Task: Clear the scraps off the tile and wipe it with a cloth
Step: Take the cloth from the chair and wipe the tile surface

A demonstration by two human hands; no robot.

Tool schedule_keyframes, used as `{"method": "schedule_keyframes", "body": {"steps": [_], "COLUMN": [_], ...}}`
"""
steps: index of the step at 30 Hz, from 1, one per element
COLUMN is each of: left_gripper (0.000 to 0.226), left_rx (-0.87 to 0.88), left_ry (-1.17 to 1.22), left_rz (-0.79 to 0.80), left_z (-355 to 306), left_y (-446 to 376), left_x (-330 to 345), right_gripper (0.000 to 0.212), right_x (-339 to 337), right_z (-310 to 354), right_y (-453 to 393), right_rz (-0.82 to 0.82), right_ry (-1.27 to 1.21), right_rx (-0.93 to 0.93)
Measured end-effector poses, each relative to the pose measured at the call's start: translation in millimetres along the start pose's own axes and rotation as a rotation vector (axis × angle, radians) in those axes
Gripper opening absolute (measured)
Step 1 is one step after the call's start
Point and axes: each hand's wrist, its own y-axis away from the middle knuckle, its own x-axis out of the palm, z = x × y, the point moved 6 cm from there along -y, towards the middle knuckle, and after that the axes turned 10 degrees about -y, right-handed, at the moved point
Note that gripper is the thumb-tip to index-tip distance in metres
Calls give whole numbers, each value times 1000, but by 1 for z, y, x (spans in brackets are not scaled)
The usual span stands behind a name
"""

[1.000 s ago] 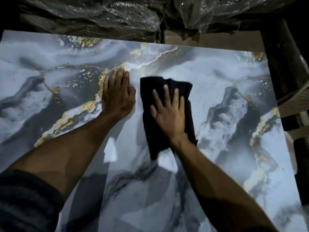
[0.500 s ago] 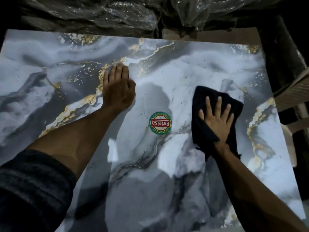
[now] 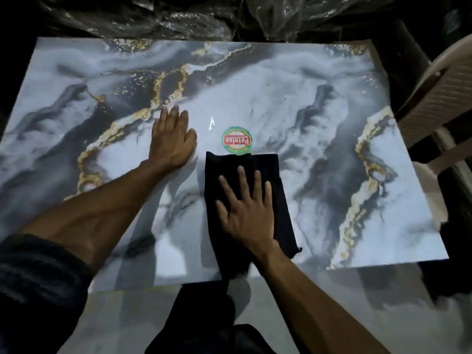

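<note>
A large glossy marble-pattern tile (image 3: 319, 103), grey and white with gold veins, lies flat before me. A round red and green sticker (image 3: 237, 140) sits near its middle. My right hand (image 3: 246, 213) presses flat, fingers spread, on a black cloth (image 3: 283, 200) just below the sticker, the cloth's top edge touching the sticker. My left hand (image 3: 172, 140) rests flat on the tile to the sticker's left, fingers straight. Tiny dark specks dot the tile's upper middle.
Crumpled clear plastic sheeting (image 3: 178, 19) lies beyond the far edge. A light plastic chair (image 3: 439, 98) stands at the right. Pale floor (image 3: 383, 315) shows in front of the tile's near edge, with my dark-clothed legs (image 3: 204, 328) below.
My right hand slid the cloth from the middle out to the right, then back left and toward me, below the sticker. My left hand stayed planted flat.
</note>
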Motion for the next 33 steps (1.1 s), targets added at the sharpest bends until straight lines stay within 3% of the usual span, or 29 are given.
{"method": "schedule_keyframes", "body": {"steps": [6, 8, 11, 14, 17, 21, 25, 29, 33], "left_gripper": [68, 71, 73, 69, 65, 60, 57, 52, 52], "left_rx": [-99, -92, -80, -92, -105, -110, -107, -87, -75], "left_ry": [28, -41, -99, -110, -118, -103, -88, -118, -143], "left_rz": [77, 48, 42, 30, 3, -30, -65, -117, -88], "left_z": [4, 31, 38, 29, 26, 33, 33, 30, 30], "left_y": [101, 197, 230, 220, 217, 218, 220, 223, 221], "left_x": [0, -7, 2, -1, -2, 1, 1, -3, -3], "right_gripper": [53, 56, 67, 67, 59, 62, 59, 59, 66], "right_x": [-13, -25, -41, -56, -47, -11, 17, 9, -22], "right_z": [-73, -79, -125, -141, -115, -22, 55, 22, -52], "right_y": [52, 103, 80, 39, 7, -7, 57, 113, 104], "right_rz": [56, 27, 104, 62, 75, 62, 117, 158, 108], "right_ry": [37, 87, 45, 35, 14, 37, -43, 36, 84], "right_rx": [146, 166, 336, 412, 428, 251, 20, -28, 193]}}
